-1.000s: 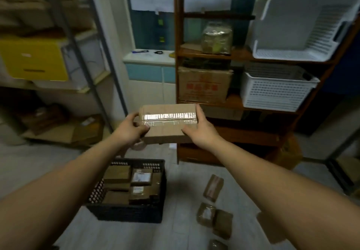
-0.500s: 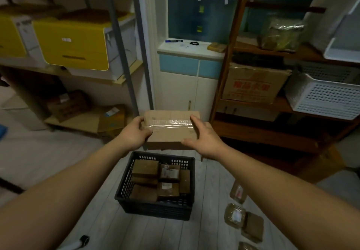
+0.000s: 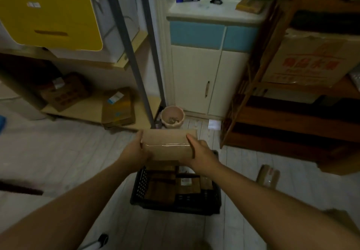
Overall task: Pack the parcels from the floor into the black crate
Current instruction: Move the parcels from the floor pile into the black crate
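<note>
You've got the brown cardboard parcel, a clear tape strip running along its top, clamped between both hands: left hand on one short end, right hand on the other. Its long axis lies left to right, top face level, right above the far end of the black plastic slatted crate (already holding several brown parcels). The parcel and your wrists hide the crate's far rim; motion blur smears any label.
</note>
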`<state>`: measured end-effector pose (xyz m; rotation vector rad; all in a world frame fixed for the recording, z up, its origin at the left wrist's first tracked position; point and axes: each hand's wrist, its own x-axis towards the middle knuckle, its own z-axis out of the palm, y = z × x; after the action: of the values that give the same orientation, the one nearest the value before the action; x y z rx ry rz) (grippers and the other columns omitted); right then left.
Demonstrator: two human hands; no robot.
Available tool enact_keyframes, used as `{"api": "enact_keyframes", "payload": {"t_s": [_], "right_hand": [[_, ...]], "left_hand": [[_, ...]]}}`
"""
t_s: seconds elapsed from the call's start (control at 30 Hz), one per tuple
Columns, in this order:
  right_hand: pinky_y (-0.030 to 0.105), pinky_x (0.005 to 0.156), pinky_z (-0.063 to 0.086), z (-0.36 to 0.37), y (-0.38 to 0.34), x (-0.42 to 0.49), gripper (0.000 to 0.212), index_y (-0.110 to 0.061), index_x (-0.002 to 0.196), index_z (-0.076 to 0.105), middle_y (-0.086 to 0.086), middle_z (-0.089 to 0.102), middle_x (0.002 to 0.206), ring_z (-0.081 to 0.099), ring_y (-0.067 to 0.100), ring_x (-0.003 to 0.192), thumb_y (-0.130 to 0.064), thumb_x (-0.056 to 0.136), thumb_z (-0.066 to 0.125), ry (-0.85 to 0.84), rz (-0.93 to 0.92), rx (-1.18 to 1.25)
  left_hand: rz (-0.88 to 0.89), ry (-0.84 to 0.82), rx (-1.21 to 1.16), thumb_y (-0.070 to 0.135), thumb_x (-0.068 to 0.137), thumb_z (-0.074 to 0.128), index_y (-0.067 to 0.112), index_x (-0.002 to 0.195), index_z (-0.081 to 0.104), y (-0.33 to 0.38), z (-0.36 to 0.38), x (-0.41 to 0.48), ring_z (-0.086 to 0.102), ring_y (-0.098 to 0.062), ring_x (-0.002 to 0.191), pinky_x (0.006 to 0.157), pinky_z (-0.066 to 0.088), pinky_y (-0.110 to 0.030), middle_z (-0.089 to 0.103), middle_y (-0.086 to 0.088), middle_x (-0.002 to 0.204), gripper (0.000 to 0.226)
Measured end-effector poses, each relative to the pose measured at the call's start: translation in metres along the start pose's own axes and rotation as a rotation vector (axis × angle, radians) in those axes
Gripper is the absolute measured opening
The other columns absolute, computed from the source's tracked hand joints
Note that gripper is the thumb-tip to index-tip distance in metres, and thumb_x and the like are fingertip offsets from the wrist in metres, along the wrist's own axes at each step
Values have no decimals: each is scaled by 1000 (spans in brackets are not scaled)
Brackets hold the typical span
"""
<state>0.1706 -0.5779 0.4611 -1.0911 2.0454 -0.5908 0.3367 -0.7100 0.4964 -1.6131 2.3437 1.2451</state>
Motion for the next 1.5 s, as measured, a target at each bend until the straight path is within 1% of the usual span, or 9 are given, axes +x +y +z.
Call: {"api": "enact_keyframes", "payload": {"t_s": [0.1, 0.23, 0.47, 0.6, 0.9, 1.1, 1.27, 1.4, 1.5], "right_hand": [[40, 108, 38, 43, 16, 33, 89, -36, 151, 10, 11, 21, 150, 38, 34, 131, -42, 84, 67, -7, 63, 21], [38, 110, 36, 116, 45, 79, 86, -37, 150, 14, 9, 13, 153, 34, 34, 134, -38, 84, 68, 35, 168, 31], [43, 107, 41, 251, 138, 151, 78, -36, 148, 20, 7, 17, 153, 45, 34, 128, -30, 86, 67, -33, 249, 73], [36, 107, 39, 311, 198, 178, 77, -30, 149, 21, 12, 24, 148, 45, 32, 126, -30, 87, 66, -99, 272, 75], [38, 108, 37, 389, 264, 236, 67, -24, 147, 28, 13, 32, 147, 43, 32, 129, -20, 90, 63, -212, 243, 46], [41, 106, 37, 414, 280, 252, 72, -25, 149, 20, 15, 19, 152, 40, 37, 131, -14, 90, 61, -186, 296, -72], [41, 113, 29, 401, 274, 249, 82, -30, 152, 10, 13, 0, 159, 26, 38, 140, -24, 90, 62, -294, 362, -58], [40, 108, 38, 334, 241, 224, 69, -28, 147, 28, 13, 27, 149, 42, 35, 129, -36, 87, 60, -261, 379, -25], [40, 102, 44, 266, 206, 186, 66, -28, 136, 45, 9, 44, 141, 50, 28, 121, -55, 77, 56, -244, 372, 17]], "left_hand": [[79, -108, 108, 20, 90, 59, 19, 150, 11, -39, 16, 41, 41, -30, 131, 109, 37, -43, 36, -15, 146, 78], [100, -164, 153, 25, 88, 58, 23, 148, 14, -110, 54, 107, 51, -29, 117, 99, 47, -42, 41, -13, 137, 75], [168, -281, 347, 18, 90, 57, 23, 148, 20, -238, 164, 184, 37, -35, 132, 107, 40, -43, 3, -7, 156, 69], [161, -398, 483, 28, 93, 53, 24, 149, 21, -295, 228, 219, 45, -34, 127, 104, 43, -40, -8, -7, 158, 65], [89, -411, 516, 38, 92, 52, 17, 146, 25, -372, 292, 283, 37, -40, 131, 106, 40, -46, 0, -10, 157, 64], [86, -578, 612, 48, 87, 55, 25, 148, -17, -388, 315, 292, 0, -44, 144, 118, 17, -49, -26, -12, 155, 97], [63, -571, 650, 46, 90, 51, 23, 151, -5, -370, 305, 290, -4, -43, 144, 119, 9, -50, -15, -13, 158, 86], [62, -502, 644, 44, 97, 40, 17, 150, -5, -316, 253, 257, -7, -35, 146, 118, -1, -43, -7, -12, 159, 75], [68, -445, 527, 58, 85, 51, 20, 152, 4, -272, 200, 220, 10, -34, 144, 119, 11, -45, 10, -13, 157, 90]]}}
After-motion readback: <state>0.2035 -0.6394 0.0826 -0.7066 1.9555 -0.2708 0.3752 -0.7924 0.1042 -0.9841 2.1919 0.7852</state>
